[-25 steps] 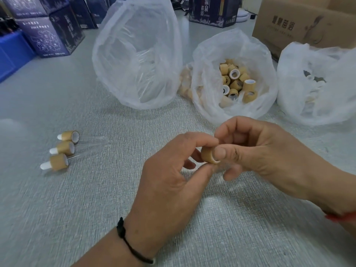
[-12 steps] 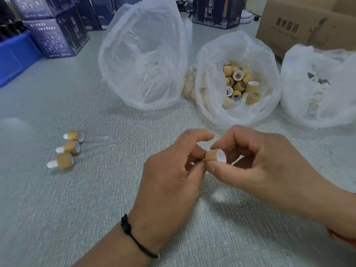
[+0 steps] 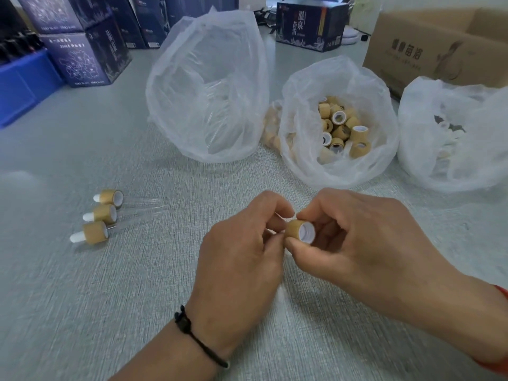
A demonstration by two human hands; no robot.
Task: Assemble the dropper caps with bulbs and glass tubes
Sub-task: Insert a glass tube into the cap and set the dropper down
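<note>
My right hand (image 3: 365, 243) pinches a short tan cap (image 3: 298, 232), wood-grained, its white threaded inside facing me, above the grey woven-look counter (image 3: 137, 284). My left hand (image 3: 242, 251) curls at its far end; what it holds is hidden.

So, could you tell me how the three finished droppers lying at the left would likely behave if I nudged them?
The finished droppers have round caps and lie on their sides, so they would probably roll. Their thin clear tubes look like glass, so likely fragile. They look small and probably light.
</note>
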